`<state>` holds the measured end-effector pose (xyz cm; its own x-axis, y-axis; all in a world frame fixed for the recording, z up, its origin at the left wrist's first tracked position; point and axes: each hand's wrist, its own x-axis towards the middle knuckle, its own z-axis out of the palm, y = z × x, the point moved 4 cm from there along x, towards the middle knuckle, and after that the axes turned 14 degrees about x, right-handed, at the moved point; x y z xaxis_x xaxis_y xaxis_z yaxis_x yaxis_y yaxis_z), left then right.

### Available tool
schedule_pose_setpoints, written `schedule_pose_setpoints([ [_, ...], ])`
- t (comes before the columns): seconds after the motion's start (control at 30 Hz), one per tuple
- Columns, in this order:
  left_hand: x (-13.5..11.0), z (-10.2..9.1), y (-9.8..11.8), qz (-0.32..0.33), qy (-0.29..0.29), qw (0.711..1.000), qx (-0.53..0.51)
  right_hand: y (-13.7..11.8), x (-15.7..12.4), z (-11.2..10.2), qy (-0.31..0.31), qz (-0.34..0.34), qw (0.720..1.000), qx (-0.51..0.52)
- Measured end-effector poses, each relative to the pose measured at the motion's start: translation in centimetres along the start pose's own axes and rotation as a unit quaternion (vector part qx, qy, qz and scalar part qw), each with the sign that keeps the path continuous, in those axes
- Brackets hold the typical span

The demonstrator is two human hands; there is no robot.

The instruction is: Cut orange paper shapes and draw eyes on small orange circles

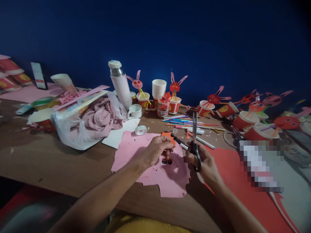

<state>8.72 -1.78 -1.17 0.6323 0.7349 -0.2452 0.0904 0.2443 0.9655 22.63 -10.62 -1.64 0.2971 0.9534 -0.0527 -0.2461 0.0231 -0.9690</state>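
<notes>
My right hand (205, 163) holds black-handled scissors (195, 147), blades pointing up and slightly apart. My left hand (155, 151) is closed in a pinch over a ragged sheet of pink paper (150, 173). An orange paper piece (168, 136) shows just behind its fingertips; I cannot tell whether they grip it. Beneath those fingers, two dark eye shapes with red (167, 161) are on the pink sheet, near a faint drawn outline. A dark marker (179, 141) lies between the hands, partly hidden.
Pens and pencils (187, 122) lie behind my hands, near a tape roll (141, 130). Paper cups with rabbit faces (174, 105) line the back by a white flask (120, 85). A plastic bag (77, 129) stands left; red paper (225, 168) and a pixelated item (259, 165) lie right.
</notes>
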Motion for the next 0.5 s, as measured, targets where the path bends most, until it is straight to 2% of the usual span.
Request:
schedule_pose_setpoints([
  [0.13,-0.1,0.4,-0.3,-0.008,0.0,1.0,0.01,-0.6,-0.3,0.0,0.051,-0.052,0.997,-0.011],
  [0.23,-0.1,0.8,-0.6,-0.012,-0.001,1.0,0.023,-0.8,-0.5,0.1,0.061,-0.098,0.993,-0.028],
  [0.33,-0.1,1.3,-0.8,-0.011,-0.004,0.999,0.045,-0.6,-0.8,0.0,0.048,-0.152,0.985,-0.069],
  [0.5,-0.3,1.7,-1.2,-0.02,-0.024,0.997,0.069,0.0,-1.2,0.2,-0.012,-0.228,0.957,-0.176],
])
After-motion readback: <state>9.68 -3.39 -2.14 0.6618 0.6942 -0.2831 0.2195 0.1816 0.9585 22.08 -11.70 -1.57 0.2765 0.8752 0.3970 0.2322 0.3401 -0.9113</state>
